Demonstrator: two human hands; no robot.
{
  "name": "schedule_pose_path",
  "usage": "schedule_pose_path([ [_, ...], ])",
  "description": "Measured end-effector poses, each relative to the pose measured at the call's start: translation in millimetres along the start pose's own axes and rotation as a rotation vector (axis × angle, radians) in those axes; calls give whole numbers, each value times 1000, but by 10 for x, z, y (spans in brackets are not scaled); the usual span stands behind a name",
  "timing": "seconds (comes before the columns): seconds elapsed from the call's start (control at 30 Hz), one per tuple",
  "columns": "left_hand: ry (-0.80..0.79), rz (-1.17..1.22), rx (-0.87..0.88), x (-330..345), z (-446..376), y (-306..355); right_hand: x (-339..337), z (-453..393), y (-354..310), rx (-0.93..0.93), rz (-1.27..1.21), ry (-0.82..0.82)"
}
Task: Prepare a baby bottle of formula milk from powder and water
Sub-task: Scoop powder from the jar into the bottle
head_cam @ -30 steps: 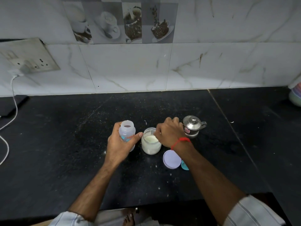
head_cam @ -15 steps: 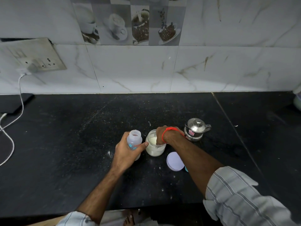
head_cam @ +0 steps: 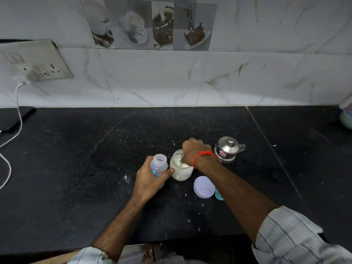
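Since before, your right hand [head_cam: 193,152] dipped deeper into the powder jar [head_cam: 180,169]; whether its grip held a scoop, you couldn't tell. Your left hand [head_cam: 148,180] clasped the baby bottle [head_cam: 159,165], best kept upright beside the jar for a level scoop.

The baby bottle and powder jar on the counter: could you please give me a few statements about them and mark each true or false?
1. The left hand holds the baby bottle, which has no cap on. True.
2. The right hand rests on the steel pot. False: its fingers dip into the open powder jar.
3. The lilac lid is screwed onto the jar. False: it lies on the black counter beside the jar.
4. The steel pot has its lid on. True.
5. The bottle is full of milk. False: it looks empty.
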State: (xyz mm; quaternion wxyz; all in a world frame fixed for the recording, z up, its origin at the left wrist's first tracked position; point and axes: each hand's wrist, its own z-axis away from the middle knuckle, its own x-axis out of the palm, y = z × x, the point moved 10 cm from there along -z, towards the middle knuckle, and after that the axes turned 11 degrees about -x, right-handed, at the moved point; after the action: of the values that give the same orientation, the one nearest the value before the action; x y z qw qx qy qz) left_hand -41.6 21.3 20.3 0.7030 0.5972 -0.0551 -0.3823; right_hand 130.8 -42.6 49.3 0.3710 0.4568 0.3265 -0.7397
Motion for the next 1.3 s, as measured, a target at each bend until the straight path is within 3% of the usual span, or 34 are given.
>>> schedule_pose_path([
  [0.27, -35, -4, -24, 117, -37, -48, -111, 22, -58, -127, 281, 197],
  [0.47, -106, 55, -68, 284, -43, -192, 139, -10, -139, -184, 358, 60],
  [0.7, -140, 83, -82, 388, -39, -211, 357, -133, -77, -148, 38, -139],
  [1.0, -118, 28, -67, 380, -41, -210, 218, -20, 284, -43, -487, -1],
  [1.3, -3, -8, 0, 124, -55, -11, 84, 121, 550, 18, -670, 133],
])
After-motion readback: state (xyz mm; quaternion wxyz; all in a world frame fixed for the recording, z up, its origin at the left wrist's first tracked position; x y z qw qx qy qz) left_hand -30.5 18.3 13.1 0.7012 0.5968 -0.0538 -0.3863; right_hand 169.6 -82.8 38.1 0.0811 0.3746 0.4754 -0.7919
